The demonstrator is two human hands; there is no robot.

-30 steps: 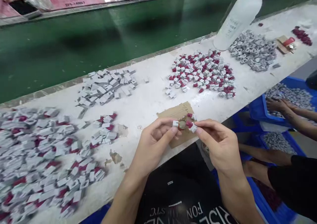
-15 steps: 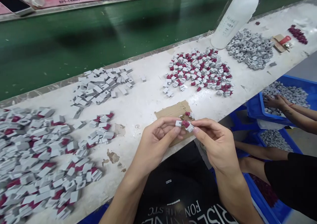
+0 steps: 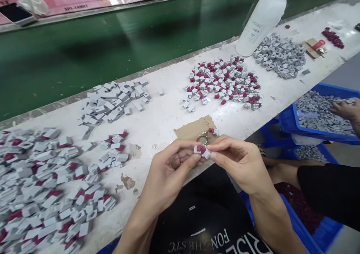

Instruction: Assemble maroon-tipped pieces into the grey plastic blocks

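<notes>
Both my hands are closed over the table's front edge, pinching between them a small grey-and-maroon plastic piece (image 3: 201, 150). My left hand (image 3: 171, 175) grips its pale grey end with thumb and fingers. My right hand (image 3: 242, 164) pinches its other grey end, with the maroon part in the middle. Just behind the fingertips lie a round metal-rimmed object (image 3: 202, 138) and a piece of brown cardboard (image 3: 191, 128). Another small maroon-and-grey piece (image 3: 212, 130) rests at the cardboard's right edge.
Left lies a big heap of grey-and-maroon pieces (image 3: 42, 186); behind it, plain grey blocks (image 3: 115, 100). Farther right are a mixed pile (image 3: 225, 81), a white squeeze bottle (image 3: 258, 25) and grey parts (image 3: 281, 55). A co-worker's hand (image 3: 345, 108) is over a blue tub (image 3: 289, 123).
The grey block in my left hand and the maroon-and-grey part in my right have come together. My hands shifted slightly left and down. The co-worker's hand moved right over the tub.
</notes>
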